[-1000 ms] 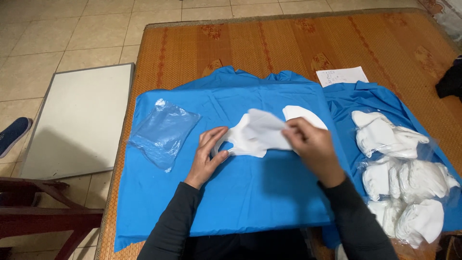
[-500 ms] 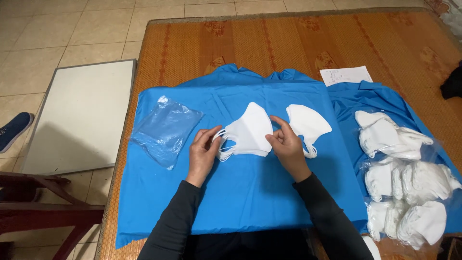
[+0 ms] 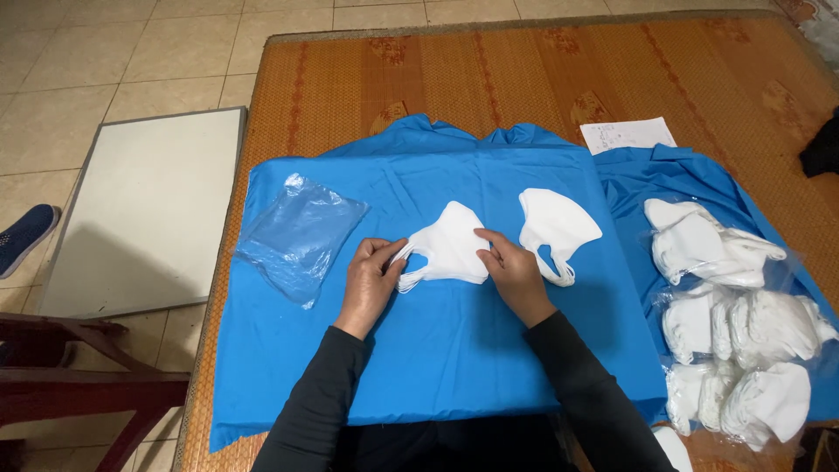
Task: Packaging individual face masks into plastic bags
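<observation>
A small stack of white fabric face masks (image 3: pixel 450 249) is lying flat on the blue cloth (image 3: pixel 454 350), near the cloth's middle. The masks are folded in half, curved edge pointing toward 12 o'clock, ear loops bunching at 9 o'clock. The left hand (image 3: pixel 371 280) is pinching those loops, while the right hand (image 3: pixel 511 271) is pressing the stack's edge at 3 o'clock.
</observation>
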